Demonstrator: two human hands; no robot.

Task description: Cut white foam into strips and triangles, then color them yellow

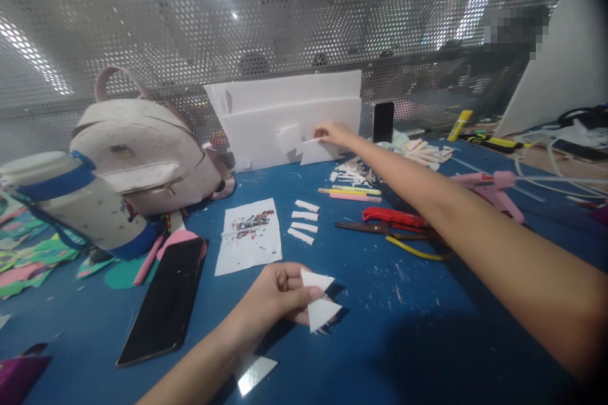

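Two white triangular pieces show in the left hand, pinched between thumb and fingers just above the blue desk, their points turned to the right. The right hand reaches forward, its fingers pressed together on the upper edge of one white card, which stands before upright white boards – at least two, one behind another. Beside the left wrist lies one shiny white scrap. Beyond the left hand, four white strips lie in a column, and to their left is one white sheet scattered with coloured bits, too many and too small to count. Further right are some yellow and pink sticks, at least two, then a tool with red and yellow handles and one pink glue gun, partly behind the right forearm. Two phones are in view – a flat phone at the left and an upright phone beyond the right forearm. One bottle and one pale backpack stand at the far left.
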